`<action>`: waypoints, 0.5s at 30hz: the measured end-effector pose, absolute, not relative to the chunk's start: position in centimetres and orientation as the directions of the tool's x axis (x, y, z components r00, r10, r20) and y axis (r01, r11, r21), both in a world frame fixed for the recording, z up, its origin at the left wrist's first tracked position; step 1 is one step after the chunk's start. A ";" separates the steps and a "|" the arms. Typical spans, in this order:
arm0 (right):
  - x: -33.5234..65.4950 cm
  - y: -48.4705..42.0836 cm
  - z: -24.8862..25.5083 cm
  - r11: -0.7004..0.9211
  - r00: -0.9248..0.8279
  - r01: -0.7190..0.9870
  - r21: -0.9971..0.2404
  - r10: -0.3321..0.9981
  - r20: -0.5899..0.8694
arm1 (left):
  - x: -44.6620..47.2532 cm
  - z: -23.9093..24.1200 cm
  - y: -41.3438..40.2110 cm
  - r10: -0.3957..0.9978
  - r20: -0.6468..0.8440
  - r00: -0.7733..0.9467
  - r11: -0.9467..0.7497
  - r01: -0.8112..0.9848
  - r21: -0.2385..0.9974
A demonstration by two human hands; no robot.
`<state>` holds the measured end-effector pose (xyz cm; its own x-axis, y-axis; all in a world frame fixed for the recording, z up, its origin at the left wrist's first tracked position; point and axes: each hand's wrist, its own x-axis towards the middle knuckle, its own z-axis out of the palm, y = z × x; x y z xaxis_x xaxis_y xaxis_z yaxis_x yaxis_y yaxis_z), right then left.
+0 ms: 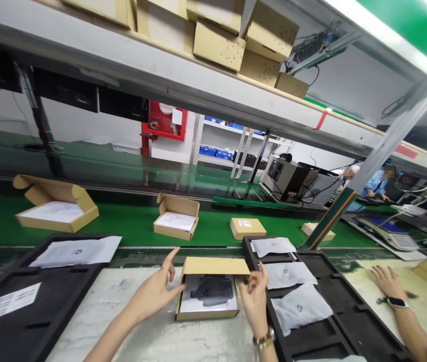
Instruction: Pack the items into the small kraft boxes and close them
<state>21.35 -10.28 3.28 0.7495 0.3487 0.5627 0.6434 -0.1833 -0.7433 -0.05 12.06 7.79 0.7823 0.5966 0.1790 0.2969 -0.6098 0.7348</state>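
A small cardboard box (pixel 208 315) sits on the worktop in front of me, its lid (pixel 215 265) partly raised at the back. Inside it, a dark item in a clear-looking bag (pixel 213 290) rests over white paper; its kind I cannot make out. My left hand (pixel 155 289) is open at the box's left side, index finger pointing up and thumb by the wall. On the right side, my right hand (pixel 254 296) is open, fingers bent and thumb near the lid's corner. Whether either hand touches the cardboard is unclear.
A black tray (pixel 317 291) with several white pouches (pixel 300 306) lies right, another black tray (pixel 10 281) left. Open boxes (pixel 176 221) and closed boxes (pixel 248 229) stand on the green conveyor (pixel 134 221). A co-worker's hand (pixel 389 281) rests far right. A shelf (pixel 198 70) hangs overhead.
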 end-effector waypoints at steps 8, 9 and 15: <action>22.7 -11.4 4.4 -0.120 0.543 0.700 -0.704 0.730 0.416 | 0.6 2.2 9.8 0.485 0.201 0.851 -0.637 0.187 0.748; 21.8 -12.5 2.5 -0.158 0.558 0.703 -0.693 0.727 0.400 | -0.3 -0.1 9.3 0.480 0.238 0.844 -0.683 0.190 0.705; 18.5 -15.4 -4.6 -0.213 0.598 0.689 -0.693 0.708 0.377 | -2.1 -7.6 7.1 0.536 0.322 0.781 -0.757 0.276 0.592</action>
